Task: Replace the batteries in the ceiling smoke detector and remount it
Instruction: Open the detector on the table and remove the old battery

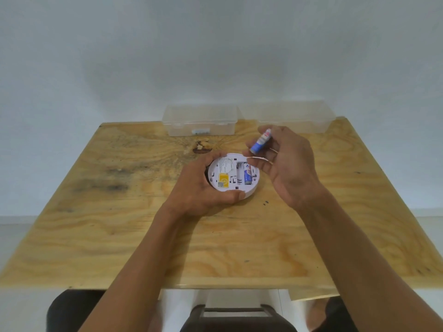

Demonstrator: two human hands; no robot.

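A round white smoke detector (231,185) lies back-side up on the wooden table (119,224), with a yellow label and an open battery bay facing me. One blue battery (247,174) sits in the right slot of the bay; the slot to its left shows bare. My left hand (203,188) grips the detector's left and near rim. My right hand (285,164) hovers just right of the detector and pinches a second blue battery (260,141), tilted, above the detector's far right edge.
Two clear plastic boxes stand at the table's far edge: the left box (200,119) holds a few small pale items, the right box (290,116) looks empty. A dark stool (236,317) is below the near table edge. A white wall rises behind.
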